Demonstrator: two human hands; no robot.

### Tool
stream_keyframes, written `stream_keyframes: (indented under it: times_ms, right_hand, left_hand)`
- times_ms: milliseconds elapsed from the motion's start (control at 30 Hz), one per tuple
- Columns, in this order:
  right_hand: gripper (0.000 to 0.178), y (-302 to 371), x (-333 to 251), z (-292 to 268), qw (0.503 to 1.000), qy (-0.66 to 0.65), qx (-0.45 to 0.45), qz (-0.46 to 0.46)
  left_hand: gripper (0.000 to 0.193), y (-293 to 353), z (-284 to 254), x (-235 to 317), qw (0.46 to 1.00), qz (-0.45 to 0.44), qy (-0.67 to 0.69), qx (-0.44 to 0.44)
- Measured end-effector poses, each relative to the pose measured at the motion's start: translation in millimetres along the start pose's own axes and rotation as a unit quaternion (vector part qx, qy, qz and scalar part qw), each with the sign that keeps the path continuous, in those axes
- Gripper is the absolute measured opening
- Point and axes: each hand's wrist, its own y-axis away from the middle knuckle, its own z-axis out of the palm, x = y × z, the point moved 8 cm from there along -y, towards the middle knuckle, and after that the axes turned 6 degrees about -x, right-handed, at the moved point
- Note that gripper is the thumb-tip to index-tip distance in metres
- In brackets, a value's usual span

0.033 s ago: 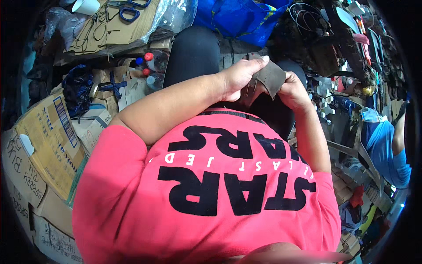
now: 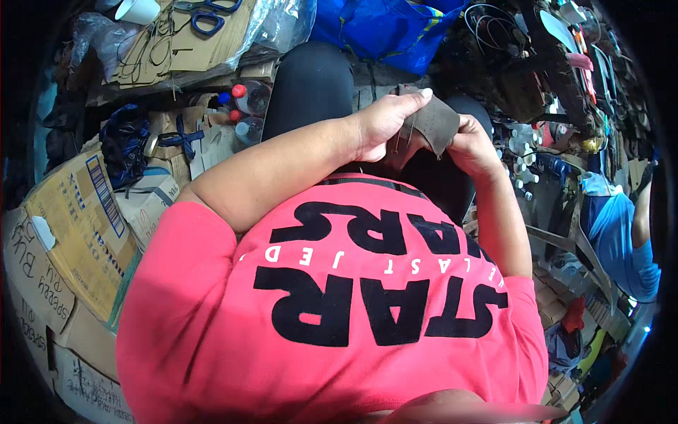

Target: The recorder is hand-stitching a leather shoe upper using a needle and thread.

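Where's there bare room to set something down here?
A small bare patch of brown cardboard lies between the blue-handled scissors and the clear plastic. It's crowded beyond the right hand with white containers, and beside the left leg with red-capped bottles.

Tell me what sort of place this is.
Probably a cluttered workshop: scissors on brown sheets, a cardboard box, and a brown piece, perhaps leather, held by left hand and right hand.

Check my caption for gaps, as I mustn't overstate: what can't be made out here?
All in the head view:
Underside of the brown piece: faces away.
Its small holes: too small to count.
Some fingertips of the left hand and right hand: hidden by the piece or the hands themselves.
Far part of the blue bag: cut off by the top edge.
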Motion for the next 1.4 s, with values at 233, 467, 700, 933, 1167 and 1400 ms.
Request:
stream_keyframes:
  times_ms: [233,467,700,933,1167,1400]
  right_hand:
    - [0.017,10.1,-10.8,3.7,1.0,-0.009,0.012,0.0]
    - [0.013,5.5,-5.8,8.8,0.999,-0.032,-0.011,-0.011]
    - [0.015,10.5,-5.8,21.1,0.992,-0.122,-0.033,0.017]
    - [0.024,14.0,5.8,23.8,0.981,-0.191,0.008,0.03]
    - [0.033,15.8,18.3,16.1,0.99,-0.122,0.048,0.054]
    - [0.038,23.7,-6.3,6.9,0.994,-0.079,0.069,0.015]
  left_hand:
    - [0.037,2.3,0.1,-2.2,0.999,-0.021,0.022,-0.009]
    - [0.037,0.9,2.1,-3.0,1.0,-0.013,-0.009,-0.021]
    - [0.038,3.8,6.2,-4.2,0.999,-0.027,0.015,-0.034]
    - [0.038,6.5,3.7,-8.9,0.999,-0.047,-0.016,-0.013]
    - [0.034,1.5,0.0,-15.3,0.998,-0.044,-0.038,-0.013]
    - [0.035,-3.6,-4.2,-17.4,0.994,-0.047,0.059,-0.076]
